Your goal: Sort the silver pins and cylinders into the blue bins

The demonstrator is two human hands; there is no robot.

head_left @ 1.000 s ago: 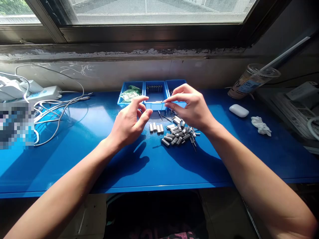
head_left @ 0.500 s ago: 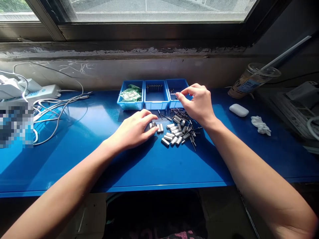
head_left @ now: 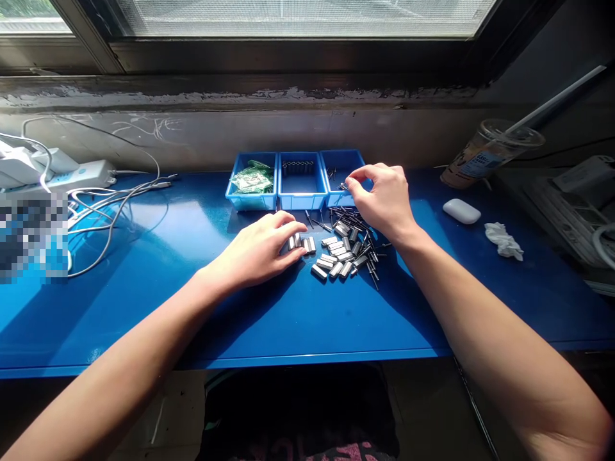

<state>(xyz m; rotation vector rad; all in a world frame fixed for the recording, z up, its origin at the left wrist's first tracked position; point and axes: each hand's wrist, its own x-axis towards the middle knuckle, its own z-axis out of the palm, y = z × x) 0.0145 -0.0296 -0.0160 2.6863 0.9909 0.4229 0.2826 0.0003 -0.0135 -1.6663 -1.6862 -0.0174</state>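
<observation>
My left hand (head_left: 257, 248) rests on the table, thumb and fingers curled around a few short metal spacers (head_left: 295, 241); two more lie by its fingertips. Over the front of the right blue bin (head_left: 358, 157), my right hand (head_left: 383, 198) pinches a small rivet (head_left: 343, 186), largely hidden by the fingertips. Several loose rivets lie inside that bin. Between my hands is a pile of metal spacers (head_left: 337, 247), with dark thin-stemmed rivets (head_left: 372, 272) scattered behind it and along its right side.
The middle blue bin (head_left: 302, 202) holds a row of spacers at its back. Green-and-white packets (head_left: 254, 178) fill the left bin. Cables (head_left: 115, 211) and a power strip (head_left: 91, 176) lie left. On the right are a drink cup (head_left: 485, 157), a white case (head_left: 461, 211) and crumpled tissue (head_left: 503, 241).
My right hand has shifted slightly right, and its pinched rivet now sits lower and shows less. My left hand stays around the spacers. The camera view has moved a little.
</observation>
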